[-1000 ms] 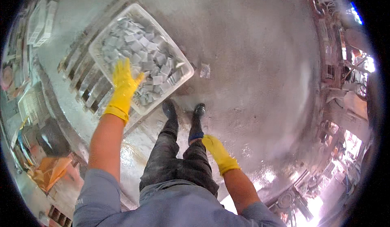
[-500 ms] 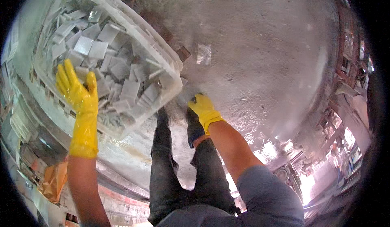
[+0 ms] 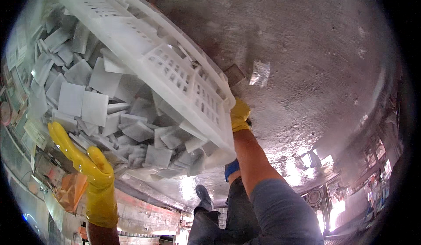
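A large white plastic crate (image 3: 169, 65) with slotted sides is raised and tilted in front of me, filled with pale flat square tiles (image 3: 94, 108). Both my hands wear wet yellow rubber gloves. My left hand (image 3: 87, 161) lies along the crate's near left side, fingers stretched and thumb apart. At the right end of the crate, my right hand (image 3: 240, 115) has hold of its edge; the crate hides most of its fingers.
Wet grey concrete (image 3: 302, 91) lies under and beyond the crate. A dark flat piece (image 3: 234, 74) and a shiny clear scrap (image 3: 260, 73) rest on it. An orange-brown bag (image 3: 70, 192) stands at lower left. My boot (image 3: 203, 194) is below the crate.
The crate has come up toward me and tilted, its slotted far side now showing. My right hand has moved to its right end. The left hand has lowered along its near side.
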Available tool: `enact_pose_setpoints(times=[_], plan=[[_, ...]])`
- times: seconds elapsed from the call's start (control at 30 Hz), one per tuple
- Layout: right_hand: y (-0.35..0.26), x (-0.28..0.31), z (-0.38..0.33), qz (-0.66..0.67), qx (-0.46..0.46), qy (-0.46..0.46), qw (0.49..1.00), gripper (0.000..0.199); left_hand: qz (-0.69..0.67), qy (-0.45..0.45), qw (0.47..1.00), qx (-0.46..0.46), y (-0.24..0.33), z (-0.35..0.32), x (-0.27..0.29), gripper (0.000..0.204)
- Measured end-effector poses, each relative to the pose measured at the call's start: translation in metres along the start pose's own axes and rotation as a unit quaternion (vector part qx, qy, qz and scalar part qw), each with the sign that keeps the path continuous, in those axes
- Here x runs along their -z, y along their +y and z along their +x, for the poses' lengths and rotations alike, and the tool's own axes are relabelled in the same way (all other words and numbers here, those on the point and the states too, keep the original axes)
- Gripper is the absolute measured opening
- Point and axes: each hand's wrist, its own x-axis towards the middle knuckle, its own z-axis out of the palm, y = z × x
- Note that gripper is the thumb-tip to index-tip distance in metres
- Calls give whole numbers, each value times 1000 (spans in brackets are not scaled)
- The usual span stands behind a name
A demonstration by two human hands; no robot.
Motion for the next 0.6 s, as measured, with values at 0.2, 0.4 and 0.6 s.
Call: enact_pose_setpoints(times=[0.2, 0.4, 0.6], plan=[[16, -10, 5, -32, 57, -63, 996, 40, 46, 12, 998, 30, -13, -7, -1, 68], [43, 53, -59, 237, -3, -90, 967, 44, 60, 1, 992, 114, 8, 9, 11, 91], [60, 183, -88, 466, 16, -5, 884, 36, 35, 3, 985, 168, 8, 10, 22, 88]])
